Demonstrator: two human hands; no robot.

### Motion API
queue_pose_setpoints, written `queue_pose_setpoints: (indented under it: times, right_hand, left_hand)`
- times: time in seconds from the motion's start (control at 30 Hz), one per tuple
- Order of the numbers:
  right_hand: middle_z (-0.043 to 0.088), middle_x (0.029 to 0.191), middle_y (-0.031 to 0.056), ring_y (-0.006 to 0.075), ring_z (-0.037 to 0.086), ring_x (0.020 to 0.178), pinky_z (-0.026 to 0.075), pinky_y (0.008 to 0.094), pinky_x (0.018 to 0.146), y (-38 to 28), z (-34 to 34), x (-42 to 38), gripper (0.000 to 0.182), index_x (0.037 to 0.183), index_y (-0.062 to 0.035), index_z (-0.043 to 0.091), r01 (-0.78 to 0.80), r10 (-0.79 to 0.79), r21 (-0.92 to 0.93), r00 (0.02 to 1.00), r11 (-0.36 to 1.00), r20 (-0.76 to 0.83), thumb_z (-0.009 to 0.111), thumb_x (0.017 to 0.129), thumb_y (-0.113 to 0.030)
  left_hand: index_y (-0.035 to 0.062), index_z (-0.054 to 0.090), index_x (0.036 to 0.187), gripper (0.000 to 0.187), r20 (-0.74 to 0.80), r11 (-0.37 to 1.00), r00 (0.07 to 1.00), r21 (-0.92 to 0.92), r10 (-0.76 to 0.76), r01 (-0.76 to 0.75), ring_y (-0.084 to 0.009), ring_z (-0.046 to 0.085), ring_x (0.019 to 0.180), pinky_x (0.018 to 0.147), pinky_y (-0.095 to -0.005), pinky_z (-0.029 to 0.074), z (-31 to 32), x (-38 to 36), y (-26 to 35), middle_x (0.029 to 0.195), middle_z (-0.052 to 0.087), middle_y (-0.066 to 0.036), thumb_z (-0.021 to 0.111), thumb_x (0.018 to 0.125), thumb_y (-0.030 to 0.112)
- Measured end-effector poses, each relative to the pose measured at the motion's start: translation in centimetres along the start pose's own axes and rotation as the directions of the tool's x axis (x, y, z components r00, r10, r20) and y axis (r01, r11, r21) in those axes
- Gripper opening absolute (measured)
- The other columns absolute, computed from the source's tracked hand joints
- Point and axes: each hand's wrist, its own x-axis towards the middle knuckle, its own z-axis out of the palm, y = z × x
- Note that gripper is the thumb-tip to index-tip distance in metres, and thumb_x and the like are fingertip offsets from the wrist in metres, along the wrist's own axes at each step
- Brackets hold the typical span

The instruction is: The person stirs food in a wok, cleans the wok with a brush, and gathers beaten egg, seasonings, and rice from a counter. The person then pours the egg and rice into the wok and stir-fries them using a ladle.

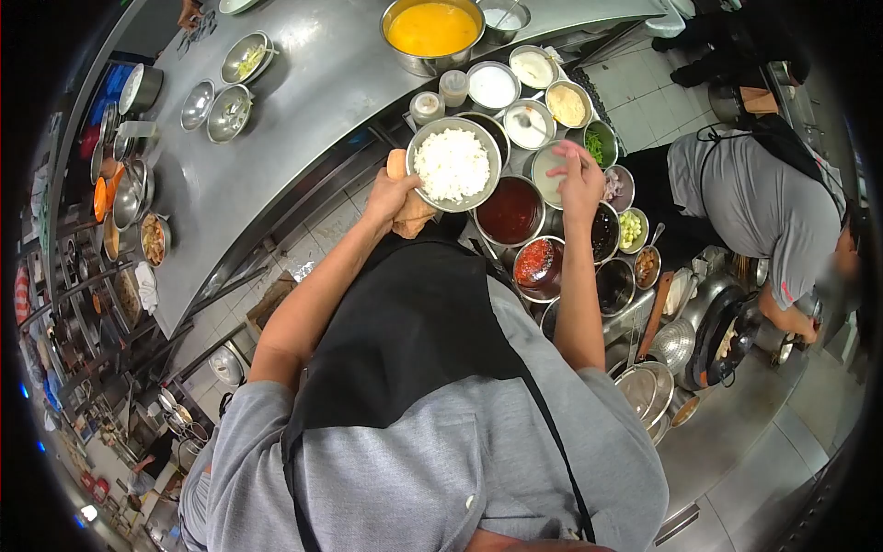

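My left hand is closed on the rim of a metal bowl filled with white rice. An orange-tan cloth lies under that hand, against the bowl's side. My right hand is raised over a container of pale liquid, fingers slightly blurred and apart, with nothing visible in them. Close below it stand a pot of dark red sauce and a container of chopped red bits in liquid. Past it are chopped greens and containers of white powder.
A steel counter runs along the far side, bearing several metal bowls and a pot of yellow liquid. At right, a co-worker bends near a wok. Strainers lie beside the seasoning containers.
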Motion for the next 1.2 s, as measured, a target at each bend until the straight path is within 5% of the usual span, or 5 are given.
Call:
queue_pose_setpoints:
  times: [0.27, 0.43, 0.63, 0.73, 1.2]
  right_hand:
    - [0.073, 0.091, 0.0112, 0.0152, 0.068, 0.062, 0.049, 0.0264, 0.058, 4.5, 6.5, 10.6, 0.027, 0.111, 0.0043, 0.066, 0.282, -0.283, -0.35, 0.958, 0.893, 0.048, 0.05, 0.101, -0.015]
    - [0.072, 0.094, 0.0161, 0.0177, 0.068, 0.06, 0.047, 0.027, 0.05, 6.7, 7.7, 12.8, 0.028, 0.112, 0.0072, 0.063, 0.034, -0.036, -0.064, 0.999, 0.997, -0.026, 0.048, 0.101, -0.013]
    - [0.071, 0.096, 0.0179, 0.0203, 0.07, 0.063, 0.044, 0.0254, 0.044, 6.3, 5.2, 12.2, 0.026, 0.112, 0.0065, 0.061, -0.125, 0.149, 0.254, 0.986, 0.959, -0.077, 0.047, 0.1, -0.012]
    - [0.072, 0.097, 0.0178, 0.0208, 0.07, 0.064, 0.044, 0.0251, 0.045, 6.1, 5.1, 11.8, 0.026, 0.112, 0.0059, 0.061, -0.118, 0.137, 0.235, 0.988, 0.965, -0.067, 0.049, 0.099, -0.012]
    - [0.072, 0.099, 0.0181, 0.0197, 0.07, 0.064, 0.043, 0.0248, 0.046, 6.1, 6.2, 9.8, 0.024, 0.111, 0.0042, 0.062, -0.188, 0.191, 0.278, 0.981, 0.942, 0.015, 0.049, 0.097, -0.011]
  left_hand:
    - [-0.0057, 0.046, 0.128, 0.058, 0.034, 1.0, 0.999, 0.018, -0.025, 0.024, -0.024, 0.066, 0.103, 0.09, -0.0367, 0.056, -0.3, -0.1, 0.4, 0.116, 0.063, -0.015, 0.072, 0.078, 0.008]
    - [-0.0097, 0.044, 0.125, 0.064, 0.069, 1.0, 0.998, -0.004, 0.014, -0.013, -0.0256, 0.065, 0.098, 0.084, -0.035, 0.056, -0.5, -0.1, 0.4, 0.113, 0.06, -0.019, 0.075, 0.076, 0.016]
    - [-0.0089, 0.045, 0.124, 0.065, 0.049, 0.997, 0.999, 0.076, 0.009, -0.013, -0.0247, 0.066, 0.098, 0.083, -0.0348, 0.055, -0.9, 1.0, -0.6, 0.113, 0.061, -0.019, 0.076, 0.074, 0.02]
    - [-0.0037, 0.045, 0.13, 0.062, 0.04, 0.996, 0.998, 0.079, -0.053, 0.049, -0.0238, 0.066, 0.105, 0.092, -0.0371, 0.055, -0.9, 0.9, -0.1, 0.118, 0.062, -0.015, 0.074, 0.077, 0.009]
    - [-0.005, 0.045, 0.13, 0.061, 0.044, 0.997, 0.996, 0.02, -0.077, 0.076, -0.0245, 0.066, 0.104, 0.091, -0.0371, 0.056, -0.4, 0.1, 0.9, 0.118, 0.062, -0.016, 0.073, 0.077, 0.009]
